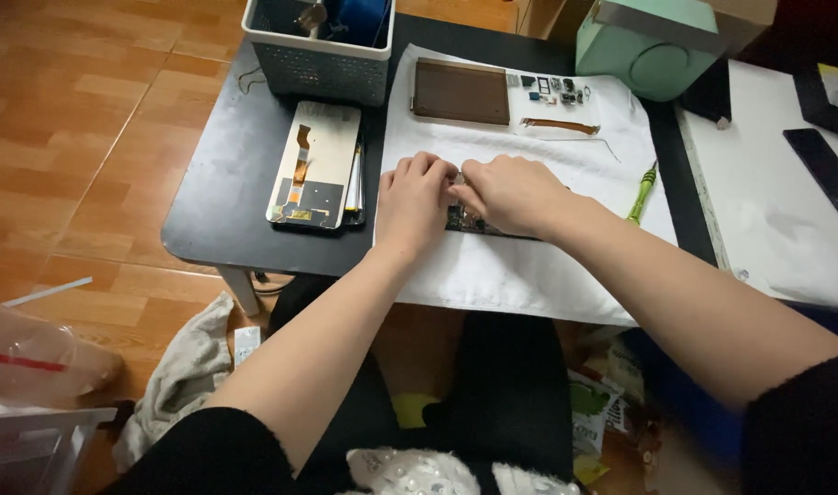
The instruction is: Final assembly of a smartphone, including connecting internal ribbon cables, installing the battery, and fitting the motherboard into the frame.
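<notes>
A person sits at a low black table (226, 174) on an orange wood-pattern floor, seen from above, over their own forearms. A white cloth (529, 275) covers the middle of the table.

Both hands meet at the centre of the cloth. The left hand (411, 197) lies knuckles up, fingers curled down onto an opened phone (478, 225), a dark slab with its circuit board exposed. The right hand (510, 192) lies beside it, touching it, fingers bent and pinching at the phone's upper edge. Most of the phone is hidden under the two hands; only a strip of its near edge shows. Whether either hand grips a small tool or part cannot be told.

At the far edge of the cloth lies a brown rectangular panel (461, 91). Just right of it sits a cluster of small dark components (552, 89), with a thin copper-coloured flex strip (560, 125) below them. A green-handled screwdriver (642, 192) lies on the cloth's right side, near the right forearm.

Left of the cloth, on bare table, a phone screen assembly (314, 165) lies face down, showing its pale back and orange ribbon cable. Behind it stands a grey perforated basket (316, 64). At the far right corner stands a mint-green box-shaped device (643, 50).

On the floor by the person's left side lies a crumpled grey cloth (180, 376).
</notes>
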